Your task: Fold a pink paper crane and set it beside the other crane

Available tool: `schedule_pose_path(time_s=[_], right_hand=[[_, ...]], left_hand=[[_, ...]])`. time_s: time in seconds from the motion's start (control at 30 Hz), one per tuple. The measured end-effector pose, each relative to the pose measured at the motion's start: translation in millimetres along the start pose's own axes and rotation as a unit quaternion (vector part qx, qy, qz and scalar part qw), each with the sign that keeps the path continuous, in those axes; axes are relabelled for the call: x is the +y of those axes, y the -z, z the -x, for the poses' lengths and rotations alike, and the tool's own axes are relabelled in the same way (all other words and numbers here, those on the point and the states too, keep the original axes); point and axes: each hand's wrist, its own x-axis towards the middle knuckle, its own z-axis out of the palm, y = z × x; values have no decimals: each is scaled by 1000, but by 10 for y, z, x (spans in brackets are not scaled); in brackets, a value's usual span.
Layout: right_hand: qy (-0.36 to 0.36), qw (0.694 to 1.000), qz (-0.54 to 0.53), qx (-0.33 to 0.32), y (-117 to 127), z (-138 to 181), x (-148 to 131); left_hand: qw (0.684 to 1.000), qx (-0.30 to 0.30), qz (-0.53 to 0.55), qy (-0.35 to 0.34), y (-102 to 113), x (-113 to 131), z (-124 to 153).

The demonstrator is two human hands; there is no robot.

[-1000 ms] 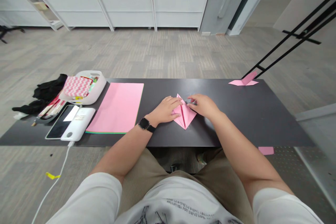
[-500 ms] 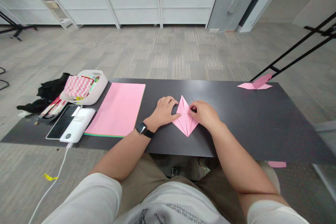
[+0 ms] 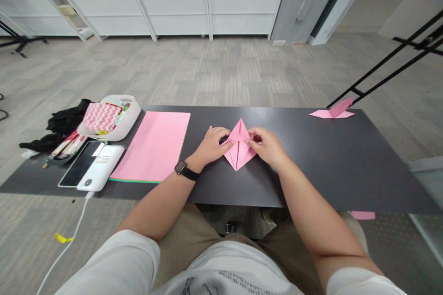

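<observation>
Folded pink paper (image 3: 241,151) sits at the centre of the head view, on the dark tabletop (image 3: 318,166), the fingers of the left hand (image 3: 210,145) and right hand (image 3: 269,147) gripping its opposite side edges. It should be light, crease-stiff yet easily torn, best pinched at those edges

Matt folded paper (image 3: 239,137) is lying on a smooth, softly glossy surface (image 3: 318,161).
Between front and back edges, the paper is showing crisp creases; by the left edge, black cloth (image 3: 67,118) is looking dull, a white device (image 3: 100,166) smooth and plastic.
</observation>
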Motion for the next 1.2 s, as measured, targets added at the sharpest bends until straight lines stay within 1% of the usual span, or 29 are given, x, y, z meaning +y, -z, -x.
schedule_pose_path(time_s=[0.13,0.23,0.3,0.37,0.5,0.6,0.67,0.77,0.9,1.0,1.1,1.2], right_hand=[[37,999,-25,24,3,-9,-21],[56,997,-36,26,0,-13,-39],[64,997,-41,27,-4,-18,-45],[69,996,-46,30,-6,-23,-47],[75,995,-46,37,-9,-27,-33],[45,995,-70,46,-26,-25,10],[5,992,-120,23,-51,-23,50],[-42,980,-194,-20,-93,-26,90],[-63,968,-242,-18,-95,-37,59],[-66,962,-263,-13,-44,-39,1],[-63,960,-271,-12,13,-31,-52],[-77,958,-273,-34,25,-19,-95]], left_hand=[[995,27,94,8,37,1,-2],[985,57,161,-1,26,-5,9],[983,67,173,-15,20,-1,15],[984,62,164,-24,24,15,15],[985,55,163,-14,51,54,5],[981,63,183,-10,57,59,-2],[979,67,193,-15,45,49,-2],[976,74,205,-22,17,33,5],[969,72,236,-25,-1,28,2],[952,72,297,-4,5,18,-16],[923,88,371,38,6,-6,-32],[909,105,397,70,-13,-29,-38]])
